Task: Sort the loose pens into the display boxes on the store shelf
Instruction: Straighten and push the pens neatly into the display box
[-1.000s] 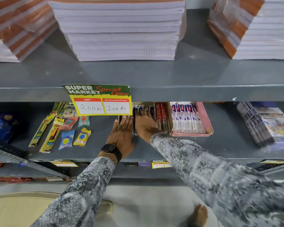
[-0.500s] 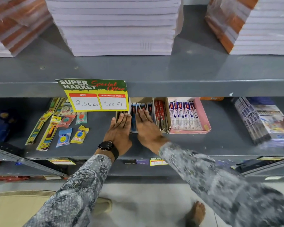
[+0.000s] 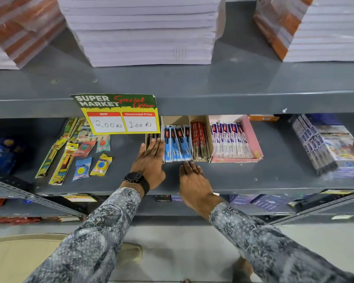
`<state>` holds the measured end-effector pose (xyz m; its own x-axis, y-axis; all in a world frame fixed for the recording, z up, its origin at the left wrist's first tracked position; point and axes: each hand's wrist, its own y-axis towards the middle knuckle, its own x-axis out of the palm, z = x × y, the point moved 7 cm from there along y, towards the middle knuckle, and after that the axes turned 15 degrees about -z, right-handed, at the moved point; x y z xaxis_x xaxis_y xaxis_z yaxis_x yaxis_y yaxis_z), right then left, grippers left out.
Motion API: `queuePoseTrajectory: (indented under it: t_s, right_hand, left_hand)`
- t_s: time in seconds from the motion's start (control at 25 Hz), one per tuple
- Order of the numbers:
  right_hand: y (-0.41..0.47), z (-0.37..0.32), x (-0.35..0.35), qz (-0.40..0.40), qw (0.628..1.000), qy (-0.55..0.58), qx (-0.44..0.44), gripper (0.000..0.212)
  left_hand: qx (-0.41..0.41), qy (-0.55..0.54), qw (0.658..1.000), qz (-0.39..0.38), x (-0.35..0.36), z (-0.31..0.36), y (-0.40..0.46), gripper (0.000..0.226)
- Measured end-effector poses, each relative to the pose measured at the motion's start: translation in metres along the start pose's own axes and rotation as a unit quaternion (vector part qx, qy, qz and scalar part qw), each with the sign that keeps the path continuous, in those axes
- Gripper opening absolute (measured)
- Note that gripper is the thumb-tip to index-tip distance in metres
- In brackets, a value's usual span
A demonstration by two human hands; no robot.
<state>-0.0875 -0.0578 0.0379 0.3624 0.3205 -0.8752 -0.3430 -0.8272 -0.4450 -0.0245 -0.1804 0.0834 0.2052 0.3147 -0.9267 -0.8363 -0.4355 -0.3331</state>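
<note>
Hands had parted over the half-second; the right hand (image 3: 194, 184), which had lain flat on the blue pens (image 3: 177, 145) inside the middle display box (image 3: 176, 119), had drawn back toward the shelf's front edge and now hovered open and empty, fingers loosely extended, just short of that box; the left hand (image 3: 150, 162), wearing a black watch (image 3: 133, 177), stayed flat and open with nothing in it, fingertips touching the dark pens (image 3: 152, 137) in the leftmost box, partly hidden under the price sign (image 3: 119, 113). Blue-sleeved pens lay side by side in their box, ends roughly level at the front; the red pens (image 3: 199, 144) filled the next compartment to the right, and the pink box (image 3: 251, 139) beyond held its white-and-blue packets in a neat row. No loose pen was visible on the grey shelf (image 3: 253, 176) near the boxes; whether any remained behind the sign could not be told. Judging by this, the pressing and squaring of the blue row seemed finished, and the sorting looked close to done; what probably remained was evening out the dark pens under the left hand, where a careless push might have nudged the neighbouring box askew.
</note>
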Motion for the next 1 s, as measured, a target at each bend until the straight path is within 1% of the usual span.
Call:
queuePoseTrajectory:
  t_s: [0.16,0.2,0.28,0.4,0.56,0.8,0.92,1.0]
  right_hand:
    - [0.002,-0.008,-0.006,0.059,0.996,0.012,-0.064,0.064]
    - [0.003,-0.011,-0.007,0.065,0.994,0.004,-0.082,0.065]
    - [0.008,-0.016,-0.004,0.052,0.993,-0.023,-0.104,0.066]
    - [0.018,-0.016,-0.004,0.021,0.995,-0.035,-0.094,0.065]
    - [0.028,-0.023,-0.023,0.037,0.994,-0.018,-0.098,0.072]
    - [0.077,-0.014,-0.018,-0.053,0.999,0.000,-0.011,0.079]
    - [0.078,-0.013,-0.018,-0.052,0.999,-0.005,-0.007,0.081]
    - [0.067,-0.017,-0.030,-0.033,0.999,0.007,-0.029,0.077]
  left_hand:
    - [0.000,0.007,1.000,-0.002,0.002,-0.001,0.002,0.093]
    - [0.000,0.007,1.000,-0.001,0.001,-0.002,0.002,0.093]
    - [0.001,0.008,1.000,0.001,0.001,-0.001,0.003,0.093]
    - [-0.001,0.004,1.000,0.006,0.000,0.001,0.003,0.094]
    - [0.000,0.009,1.000,0.006,0.001,-0.001,0.002,0.095]
    - [0.010,0.019,1.000,0.004,-0.002,0.001,0.002,0.093]
    - [0.003,0.024,1.000,0.000,-0.002,0.003,0.000,0.093]
    - [-0.008,0.027,1.000,-0.008,-0.004,0.004,-0.001,0.094]
